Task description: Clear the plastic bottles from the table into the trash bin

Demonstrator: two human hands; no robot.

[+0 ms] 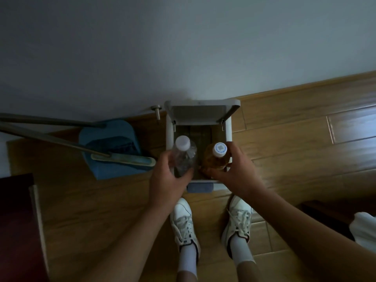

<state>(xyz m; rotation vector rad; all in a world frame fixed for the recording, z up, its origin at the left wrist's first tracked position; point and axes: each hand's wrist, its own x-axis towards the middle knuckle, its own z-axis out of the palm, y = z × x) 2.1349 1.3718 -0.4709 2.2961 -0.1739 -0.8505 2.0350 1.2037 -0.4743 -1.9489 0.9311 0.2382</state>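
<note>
Head view: person stands at bin [168,127], lid up against wall, mouth wide for drop. Left hand [168,180] wraps clear bottle [184,157]. Right hand [234,169] wraps brown bottle [216,159]. Both grips clamped on bottles, caps up, held right over bin hole so they fall straight in. Not dropped yet. Dustpan [109,147] beside bin. Table not seen.

You stand on a wood-plank floor [295,151] in dim light, facing a plain pale wall [183,47] with a wooden skirting board [305,86]. A blue dustpan [109,147] and a long-handled broom [122,158] lie to your left, dark furniture [16,226] beyond.
</note>
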